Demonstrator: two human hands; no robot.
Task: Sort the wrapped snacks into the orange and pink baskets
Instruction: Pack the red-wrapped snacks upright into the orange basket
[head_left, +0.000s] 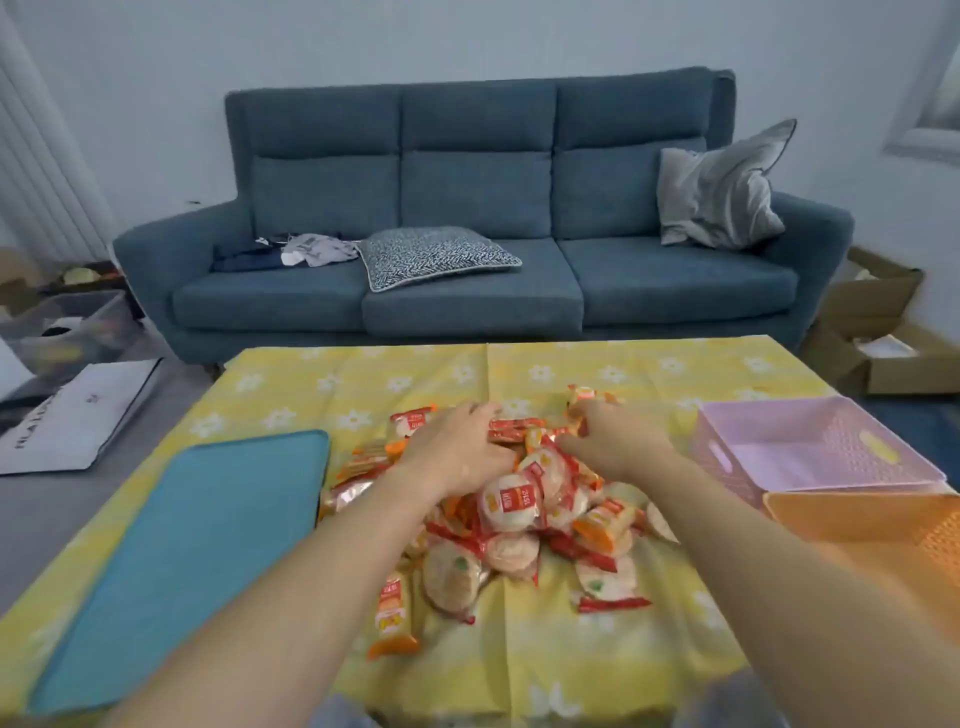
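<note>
A heap of wrapped snacks (511, 506) lies in the middle of the yellow flowered tablecloth (363, 374): round rice crackers in red-edged wrappers and oblong orange packets. My left hand (457, 447) rests palm down on the far left of the heap, fingers stretched over red packets. My right hand (615, 441) reaches to the heap's far right, and its fingers curl round an orange-wrapped snack (587, 396). The pink basket (727, 467) stands at the right with nothing visible inside. The orange basket (857, 525) sits just in front of it, partly cut off by the frame.
A teal mat (182, 561) lies flat on the left of the table. Behind the table stands a blue sofa (467, 291) with cushions. Cardboard boxes (872, 312) sit on the floor at the right, a white bag (78, 415) and bins at the left.
</note>
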